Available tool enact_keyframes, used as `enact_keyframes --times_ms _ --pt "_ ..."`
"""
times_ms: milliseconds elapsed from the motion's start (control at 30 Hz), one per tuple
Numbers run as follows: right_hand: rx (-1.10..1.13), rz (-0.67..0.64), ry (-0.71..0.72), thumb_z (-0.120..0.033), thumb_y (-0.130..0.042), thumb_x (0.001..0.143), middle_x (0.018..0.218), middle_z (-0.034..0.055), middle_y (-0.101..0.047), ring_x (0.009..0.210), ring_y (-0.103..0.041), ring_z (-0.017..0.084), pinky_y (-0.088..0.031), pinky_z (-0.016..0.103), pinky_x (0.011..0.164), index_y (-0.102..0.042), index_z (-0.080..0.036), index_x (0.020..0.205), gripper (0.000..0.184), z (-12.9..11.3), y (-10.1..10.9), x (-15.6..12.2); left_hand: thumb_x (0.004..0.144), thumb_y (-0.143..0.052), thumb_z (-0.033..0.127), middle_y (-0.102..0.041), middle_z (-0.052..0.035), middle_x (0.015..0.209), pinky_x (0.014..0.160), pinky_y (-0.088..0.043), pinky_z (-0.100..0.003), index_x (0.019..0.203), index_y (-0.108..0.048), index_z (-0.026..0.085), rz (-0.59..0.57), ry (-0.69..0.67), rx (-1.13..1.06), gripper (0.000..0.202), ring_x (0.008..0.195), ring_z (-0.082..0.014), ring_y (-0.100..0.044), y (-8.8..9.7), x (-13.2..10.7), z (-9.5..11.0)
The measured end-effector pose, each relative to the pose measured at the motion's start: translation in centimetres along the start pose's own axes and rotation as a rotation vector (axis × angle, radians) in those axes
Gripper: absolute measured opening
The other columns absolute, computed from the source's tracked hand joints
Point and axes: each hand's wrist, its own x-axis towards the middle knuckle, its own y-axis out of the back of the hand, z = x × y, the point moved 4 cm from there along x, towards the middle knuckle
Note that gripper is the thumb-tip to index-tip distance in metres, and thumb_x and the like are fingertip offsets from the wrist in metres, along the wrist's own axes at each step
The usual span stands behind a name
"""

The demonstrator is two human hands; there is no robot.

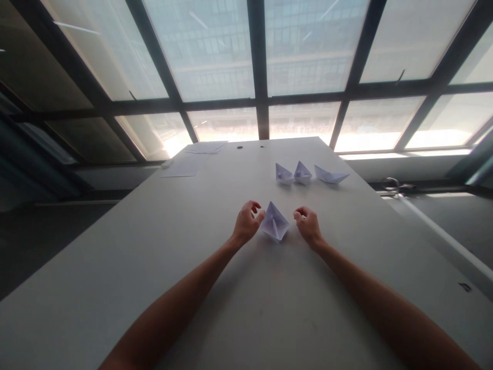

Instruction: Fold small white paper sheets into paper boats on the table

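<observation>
A folded white paper boat (275,226) stands on the white table in front of me, its pointed middle peak upright. My left hand (248,222) is at the boat's left side, with curled fingers and a gap between thumb and forefinger. The thumb tip reaches the boat's left edge; whether it touches I cannot tell. On the other side, a small gap apart from the paper, is my right hand (307,223). Its fingers are curled in and nothing shows in them.
Three more folded paper boats, a left one (284,176), a middle one (302,173) and a flatter right one (331,176), stand farther back. Paper sheets (180,167) lie at the far left of the table (115,288). Windows rise beyond the far edge.
</observation>
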Motion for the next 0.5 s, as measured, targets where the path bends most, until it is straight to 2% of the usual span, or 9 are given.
enact_keyframes --times_ms 67,133,267,367,500 --pt "0.008 0.037 -0.003 -0.037 -0.051 0.075 0.07 0.0049 -0.063 0.069 -0.054 0.02 -0.043 0.032 0.069 -0.057 -0.021 0.069 0.018 0.4 0.2 0.2 0.082 -0.064 0.037 -0.059 -0.0004 0.071 0.061 -0.035 -0.025 0.08 -0.066 0.019 -0.068 -0.055 0.076 0.019 0.06 -0.0135 -0.048 0.1 0.0 1.3" --pt "0.019 0.054 -0.005 -0.036 -0.051 0.075 0.07 0.0049 -0.063 0.069 -0.054 0.021 -0.043 0.032 0.068 -0.057 -0.022 0.068 0.017 0.5 0.2 0.3 0.083 -0.063 0.041 -0.058 -0.0003 0.062 0.059 -0.031 -0.025 0.068 -0.065 0.019 -0.155 -0.069 0.163 0.027 0.058 -0.014 -0.047 0.0 0.1 2.5" --pt "0.044 0.064 -0.005 -0.034 -0.051 0.073 0.071 0.0049 -0.063 0.071 -0.055 0.021 -0.043 0.031 0.069 -0.058 -0.022 0.069 0.015 0.3 0.2 0.1 0.076 -0.07 0.045 -0.051 -0.0007 0.048 0.056 -0.028 -0.027 0.051 -0.061 0.019 -0.288 0.011 0.329 0.038 0.05 -0.0148 -0.045 -1.2 0.7 3.8" --pt "0.064 0.068 -0.022 -0.033 -0.05 0.073 0.072 0.0048 -0.063 0.07 -0.055 0.021 -0.043 0.031 0.068 -0.058 -0.022 0.07 0.014 0.3 0.3 0.1 0.072 -0.073 0.039 -0.046 -0.0013 0.042 0.057 -0.03 -0.028 0.042 -0.057 0.02 -0.359 0.067 0.385 0.039 0.048 -0.0174 -0.05 -2.4 1.2 4.0" --pt "0.092 0.068 -0.054 -0.033 -0.051 0.073 0.076 0.005 -0.064 0.07 -0.055 0.02 -0.043 0.03 0.066 -0.059 -0.021 0.074 0.015 0.7 0.4 0.3 0.068 -0.071 0.027 -0.046 -0.0013 0.041 0.06 -0.035 -0.028 0.043 -0.058 0.02 -0.349 0.101 0.428 0.029 0.055 -0.0204 -0.056 -2.9 2.0 3.6"
